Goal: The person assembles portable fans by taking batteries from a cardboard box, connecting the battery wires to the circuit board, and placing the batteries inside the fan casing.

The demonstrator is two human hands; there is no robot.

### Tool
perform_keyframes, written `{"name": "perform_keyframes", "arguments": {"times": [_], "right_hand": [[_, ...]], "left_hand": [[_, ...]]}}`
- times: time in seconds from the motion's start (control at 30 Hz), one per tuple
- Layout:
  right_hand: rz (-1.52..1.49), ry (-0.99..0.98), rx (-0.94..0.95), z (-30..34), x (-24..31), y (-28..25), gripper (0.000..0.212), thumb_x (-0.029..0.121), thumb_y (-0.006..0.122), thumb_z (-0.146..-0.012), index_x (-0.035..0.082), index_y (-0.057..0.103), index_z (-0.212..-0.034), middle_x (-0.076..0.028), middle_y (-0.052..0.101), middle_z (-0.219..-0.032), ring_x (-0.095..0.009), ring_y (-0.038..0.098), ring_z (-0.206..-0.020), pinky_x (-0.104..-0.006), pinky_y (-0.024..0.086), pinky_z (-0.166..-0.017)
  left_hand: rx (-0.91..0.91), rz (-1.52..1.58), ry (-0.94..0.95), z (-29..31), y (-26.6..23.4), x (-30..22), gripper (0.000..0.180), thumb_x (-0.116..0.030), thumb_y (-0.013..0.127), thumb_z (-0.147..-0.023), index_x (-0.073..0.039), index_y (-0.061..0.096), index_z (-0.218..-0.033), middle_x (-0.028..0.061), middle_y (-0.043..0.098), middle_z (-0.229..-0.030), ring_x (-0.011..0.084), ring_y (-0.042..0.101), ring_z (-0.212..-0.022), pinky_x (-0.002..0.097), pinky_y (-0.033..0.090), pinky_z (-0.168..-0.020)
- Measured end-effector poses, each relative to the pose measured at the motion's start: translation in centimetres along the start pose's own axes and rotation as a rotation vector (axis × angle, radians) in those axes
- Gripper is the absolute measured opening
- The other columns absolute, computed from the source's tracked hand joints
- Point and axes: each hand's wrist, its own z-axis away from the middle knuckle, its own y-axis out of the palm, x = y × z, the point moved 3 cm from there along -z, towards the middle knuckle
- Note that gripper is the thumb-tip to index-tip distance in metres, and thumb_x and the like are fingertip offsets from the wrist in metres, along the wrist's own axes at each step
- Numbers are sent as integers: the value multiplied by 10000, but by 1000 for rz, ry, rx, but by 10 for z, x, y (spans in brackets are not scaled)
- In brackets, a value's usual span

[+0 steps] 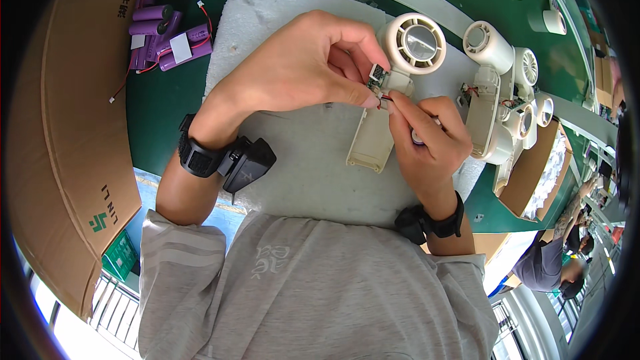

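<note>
A cream handheld fan housing (415,45) lies on a white foam pad (300,160), its round grille head away from me and its open handle shell (371,141) toward me. Between thumb and fingers, my left hand (303,63) grips a small green circuit board (377,75) with a white connector, just over the neck of the fan. Close beside it, my right hand (430,137) pinches short red and black wires (385,98) at the board's lower end. A small round pale end of something shows among the right hand's curled fingers; its kind is hidden.
Several purple battery cells (175,43) with leads lie at the far left beside a tall cardboard box (83,113). More cream fan housings (490,47) cluster at the right, near an open carton (533,173) of white pieces. Another person (550,263) is farther right.
</note>
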Motion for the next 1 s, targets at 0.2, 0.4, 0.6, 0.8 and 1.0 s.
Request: {"name": "perform_keyframes", "arguments": {"times": [0.2, 0.4, 0.6, 0.8, 1.0], "right_hand": [[18, -5, 21, -1, 0, -1, 267, -53, 788, -676, 33, 748, -926, -30, 528, -725, -119, 509, -562, -250, 393, -482], [11, -31, -10, -2, 1, 0, 261, -36, 791, -651, 51, 743, -893, -19, 520, -696, -135, 499, -535, -270, 382, -456], [-49, 61, 38, 0, 0, -1, 244, -52, 777, -686, 28, 745, -914, -35, 551, -719, -117, 519, -560, -236, 395, -482], [-208, 106, 157, -1, -1, 2, 179, -31, 752, -727, 5, 738, -902, -55, 589, -735, -126, 529, -568, -245, 404, -491], [-233, 112, 218, -2, 2, 0, 150, -50, 711, -749, -17, 715, -895, -77, 603, -757, -129, 536, -587, -254, 417, -510]], "left_hand": [[-4, -25, 12, 0, 0, 1, 291, 33, 756, -735, 14, 661, -1009, 52, 664, -840, 100, 643, -774, 238, 538, -729], [61, 14, -19, -1, -1, 1, 338, 115, 729, -742, 31, 653, -1061, 64, 663, -918, 110, 655, -816, 243, 560, -760], [17, 40, 13, -1, 2, 4, 286, 33, 738, -738, 0, 681, -1016, 55, 666, -821, 107, 634, -768, 250, 539, -731], [-19, -134, 160, 2, 6, 2, 305, 50, 714, -724, -8, 675, -1021, 58, 680, -871, 109, 631, -766, 255, 535, -720], [-41, -303, 207, 9, 13, -4, 387, 133, 638, -720, -27, 679, -1070, 61, 671, -959, 132, 643, -822, 272, 543, -721]]}}
